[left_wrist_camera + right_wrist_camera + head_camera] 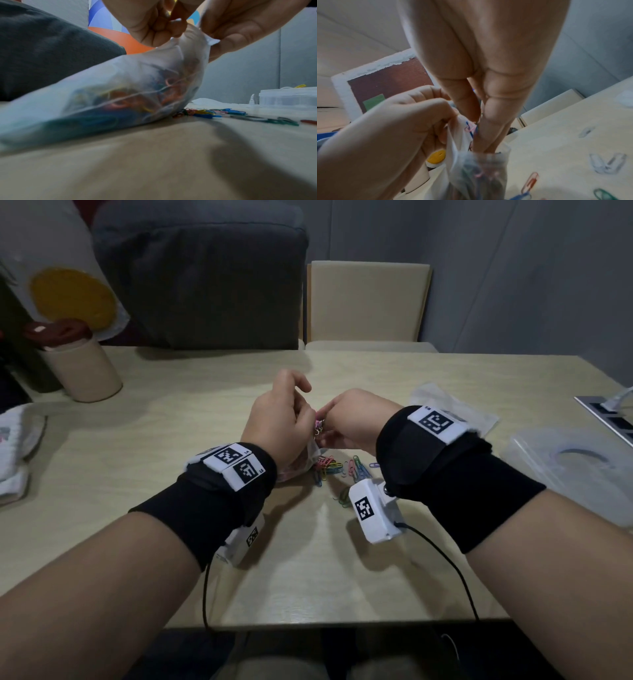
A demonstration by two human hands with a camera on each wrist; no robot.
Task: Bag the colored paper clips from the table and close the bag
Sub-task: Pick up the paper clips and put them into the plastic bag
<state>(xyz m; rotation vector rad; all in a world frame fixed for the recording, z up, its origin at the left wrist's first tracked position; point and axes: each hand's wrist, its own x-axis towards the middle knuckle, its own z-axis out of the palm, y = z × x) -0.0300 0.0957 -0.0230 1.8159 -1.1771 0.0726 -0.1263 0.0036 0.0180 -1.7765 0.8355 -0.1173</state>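
Left hand pinching the bag mouth, right hand fingers pushing paper clips inside, bag mostly hidden in head view, loose clips on surface, wrist views blurred

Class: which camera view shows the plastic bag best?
The left wrist view: the bag fills it, clips visible inside. The right wrist view shows only its mouth; in the head view the hands hide nearly all of it.
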